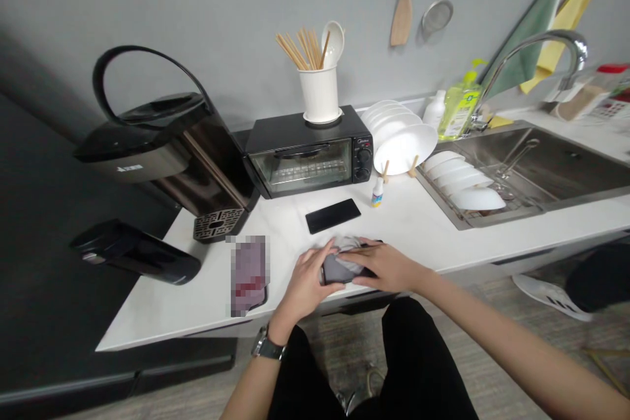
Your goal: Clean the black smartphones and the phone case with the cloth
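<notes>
Near the counter's front edge, a dark flat object (pixel 336 272) lies between my two hands, with a crumpled grey cloth (pixel 350 246) on top. My left hand (pixel 311 277) grips the object's left end, its thumb along the near side. My right hand (pixel 382 266) presses the cloth onto the object with its fingers, the thumb at the near edge. The hands partly cover both. Just behind lies a black phone (pixel 333 216), and a small white bottle (pixel 377 192) stands upright to its right. A blurred-out purple item (pixel 249 273) lies left of my left hand.
A black tumbler (pixel 138 254) lies at the left beside a water dispenser (pixel 197 157). Behind stand a toaster oven (pixel 308 167) and white plates (pixel 406 147). Bowls (pixel 462 180) sit in the sink (pixel 556 174) at right. A person's shoe (pixel 551 296) shows below the counter.
</notes>
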### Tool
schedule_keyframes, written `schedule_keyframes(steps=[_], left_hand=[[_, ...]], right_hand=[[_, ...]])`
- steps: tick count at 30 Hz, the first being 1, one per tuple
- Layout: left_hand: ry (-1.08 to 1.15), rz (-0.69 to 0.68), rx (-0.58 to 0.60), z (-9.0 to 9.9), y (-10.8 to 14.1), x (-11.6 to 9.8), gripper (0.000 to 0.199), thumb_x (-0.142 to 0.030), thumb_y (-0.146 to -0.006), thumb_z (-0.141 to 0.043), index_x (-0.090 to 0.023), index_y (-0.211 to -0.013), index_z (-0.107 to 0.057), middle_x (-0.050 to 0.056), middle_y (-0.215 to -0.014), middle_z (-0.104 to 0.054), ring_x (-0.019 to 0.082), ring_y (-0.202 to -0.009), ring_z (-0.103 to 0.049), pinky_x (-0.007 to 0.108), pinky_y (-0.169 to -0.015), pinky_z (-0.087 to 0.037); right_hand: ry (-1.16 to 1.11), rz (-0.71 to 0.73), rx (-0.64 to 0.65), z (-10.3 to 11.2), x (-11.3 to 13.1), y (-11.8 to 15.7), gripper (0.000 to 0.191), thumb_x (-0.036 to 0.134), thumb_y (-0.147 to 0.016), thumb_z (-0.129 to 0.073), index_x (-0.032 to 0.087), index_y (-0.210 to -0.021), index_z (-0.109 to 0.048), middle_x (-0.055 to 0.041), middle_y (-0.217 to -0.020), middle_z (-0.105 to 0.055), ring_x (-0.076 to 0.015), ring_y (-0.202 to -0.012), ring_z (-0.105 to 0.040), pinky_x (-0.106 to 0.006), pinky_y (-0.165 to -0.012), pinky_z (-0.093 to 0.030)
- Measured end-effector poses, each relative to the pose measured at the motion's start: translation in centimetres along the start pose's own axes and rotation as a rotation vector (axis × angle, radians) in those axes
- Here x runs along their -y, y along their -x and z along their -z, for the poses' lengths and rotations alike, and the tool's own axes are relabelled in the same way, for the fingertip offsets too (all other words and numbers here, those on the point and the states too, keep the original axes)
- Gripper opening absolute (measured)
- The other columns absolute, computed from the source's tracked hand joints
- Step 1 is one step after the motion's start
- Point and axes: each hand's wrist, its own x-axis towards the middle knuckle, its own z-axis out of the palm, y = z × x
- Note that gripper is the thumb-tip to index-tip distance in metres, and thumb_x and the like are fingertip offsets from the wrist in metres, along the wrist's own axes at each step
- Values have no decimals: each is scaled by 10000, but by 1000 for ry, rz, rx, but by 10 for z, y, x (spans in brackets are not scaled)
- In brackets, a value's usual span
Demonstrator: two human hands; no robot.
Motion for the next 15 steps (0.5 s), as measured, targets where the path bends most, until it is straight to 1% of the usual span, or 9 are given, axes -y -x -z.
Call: schedule_keyframes(steps=[2,4,5,7,10,12,13,15], left_hand=[[0,-6,-8,0,-1,-2,1076,-316,-750,-900,-392,-1616,-265,51,-1428,-630,321,-1268,-553,512,-1107,-416],[1,-9,-8,0,-1,-4,1085,-308,-745,-904,-398,-1615,-261,44,-1438,-631,318,-1264,-557,514,-1108,-410],[2,-14,-3,-1,-1,-4,1082,-318,-747,-904,-395,-1614,-262,45,-1438,-634,317,-1261,-558,513,-1109,-408],[4,-27,12,0,-1,-4,1066,-359,-759,-895,-386,-1617,-263,51,-1431,-639,316,-1262,-558,509,-1113,-403],[8,-21,24,1,1,-1,1019,-404,-783,-872,-350,-1616,-288,75,-1397,-642,308,-1236,-570,485,-1092,-430],[6,4,26,2,1,0,996,-377,-789,-868,-325,-1612,-309,86,-1371,-639,302,-1223,-576,467,-1072,-451],[2,14,27,2,1,0,998,-355,-785,-872,-323,-1610,-312,84,-1365,-639,300,-1226,-575,464,-1071,-452],[-9,15,33,3,1,-1,1029,-327,-772,-884,-341,-1614,-291,71,-1384,-639,301,-1253,-563,475,-1093,-427]], right_hand=[[13,-67,-3,10,-6,26,586,466,-1025,-558,231,-1551,-452,-130,-1523,-558,-300,-1393,-548,-558,-1221,-334],[3,-118,-12,12,-1,46,570,467,-1020,-567,251,-1539,-477,-106,-1543,-537,-296,-1422,-516,-534,-1222,-348],[-11,-118,-6,9,5,50,560,471,-1019,-569,257,-1530,-491,-94,-1538,-544,-290,-1430,-507,-522,-1227,-345],[-52,-73,10,-1,19,42,562,493,-1015,-571,241,-1513,-513,-93,-1521,-565,-279,-1421,-519,-508,-1243,-321],[-103,52,15,-19,29,5,599,556,-998,-583,201,-1478,-543,-111,-1488,-597,-264,-1397,-546,-497,-1267,-265],[-90,101,1,-25,23,-17,601,564,-1005,-571,202,-1483,-538,-116,-1482,-602,-261,-1414,-527,-518,-1279,-217],[-72,108,-3,-25,18,-21,598,554,-1015,-560,209,-1502,-518,-114,-1485,-599,-261,-1425,-515,-536,-1281,-197],[-28,80,-19,-20,6,-14,627,542,-1022,-553,215,-1550,-458,-123,-1508,-571,-270,-1437,-499,-561,-1277,-195]])
